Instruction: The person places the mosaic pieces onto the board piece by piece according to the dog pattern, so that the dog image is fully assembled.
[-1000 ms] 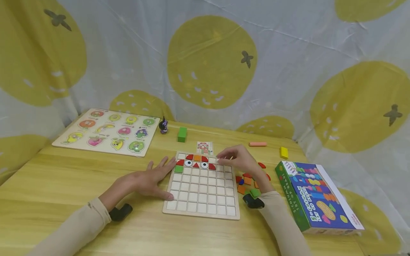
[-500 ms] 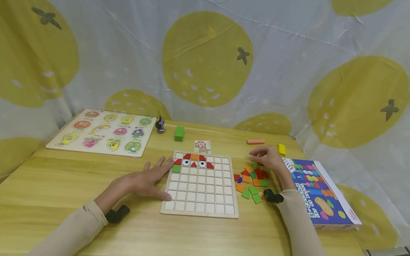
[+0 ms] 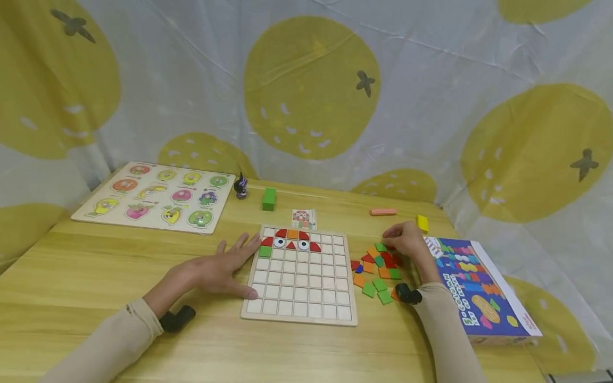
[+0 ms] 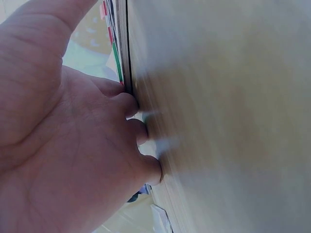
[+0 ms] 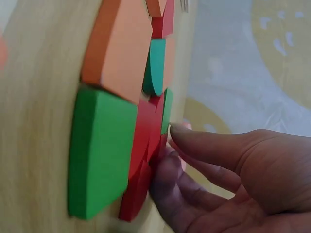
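A wooden grid board (image 3: pixel 300 298) lies on the table, with red, orange and green pieces and two eye tiles (image 3: pixel 289 242) in its top rows. My left hand (image 3: pixel 225 266) lies flat with spread fingers against the board's left edge; in the left wrist view, the left hand (image 4: pixel 73 145) has its fingertips on the table (image 4: pixel 218 121). Right of the board is a pile of loose coloured pieces (image 3: pixel 375 268). My right hand (image 3: pixel 402 239) hovers over its far side. In the right wrist view, the right hand (image 5: pixel 194 165) touches red pieces (image 5: pixel 141 165) with its fingertips, beside a green piece (image 5: pixel 99 150).
A fruit peg puzzle (image 3: pixel 155 197) sits at the far left. A dark figurine (image 3: pixel 240 187), green block (image 3: pixel 269 199), pattern card (image 3: pixel 304 218), pink bar (image 3: pixel 383 211) and yellow block (image 3: pixel 422 223) lie behind the board. A colourful game box (image 3: pixel 479 287) lies at the right.
My right hand left the board's top rows, moved right to the loose pile and dropped its fingertips onto the red pieces. The left hand stayed put.
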A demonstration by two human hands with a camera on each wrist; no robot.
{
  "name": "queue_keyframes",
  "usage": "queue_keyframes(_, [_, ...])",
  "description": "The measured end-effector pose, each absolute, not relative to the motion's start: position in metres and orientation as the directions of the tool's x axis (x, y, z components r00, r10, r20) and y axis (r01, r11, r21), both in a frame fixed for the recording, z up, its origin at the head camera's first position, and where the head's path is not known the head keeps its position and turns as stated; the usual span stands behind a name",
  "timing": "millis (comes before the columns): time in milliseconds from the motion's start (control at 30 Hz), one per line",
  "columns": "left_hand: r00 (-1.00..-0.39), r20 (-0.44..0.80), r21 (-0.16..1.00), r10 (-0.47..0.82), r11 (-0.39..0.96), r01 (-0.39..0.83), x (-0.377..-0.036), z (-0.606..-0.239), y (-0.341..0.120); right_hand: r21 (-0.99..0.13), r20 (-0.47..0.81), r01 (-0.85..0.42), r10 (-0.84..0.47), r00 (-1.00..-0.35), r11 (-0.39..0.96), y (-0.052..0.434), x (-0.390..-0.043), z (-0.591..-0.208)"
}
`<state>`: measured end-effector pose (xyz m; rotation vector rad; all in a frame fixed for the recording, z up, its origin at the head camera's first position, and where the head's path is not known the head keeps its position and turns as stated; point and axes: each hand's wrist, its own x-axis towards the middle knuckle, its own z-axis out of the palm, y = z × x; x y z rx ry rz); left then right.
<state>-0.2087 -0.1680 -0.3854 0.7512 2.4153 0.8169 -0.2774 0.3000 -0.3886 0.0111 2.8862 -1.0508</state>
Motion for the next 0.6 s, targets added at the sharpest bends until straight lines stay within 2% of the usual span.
queue_keyframes(233, [-0.737, -0.276, 0.643, 0.617, 0.688, 0.335, -0.2115, -0.3881, -0.1679, -0.707, -0.128, 0.063, -0.040, -0.991, 0.704, 0.2919, -0.2769, -0.3867])
queue_keyframes(467, [-0.733, -0.274, 0.647, 0.623, 0.683, 0.339, -0.2120, -0.3873, -0.1678, -0.612, -0.129, 0.025, -0.069, -0.989, 0.790, 0.2956, -0.2768, -0.3813])
queue_keyframes(600, [-0.733, -0.279, 0.646, 0.620, 0.686, 0.334, -0.2108, -0.3874, -0.1687, -0.604, -0.135, 0.000, -0.103, -0.985, 0.797, 0.2980, -0.2770, -0.3833])
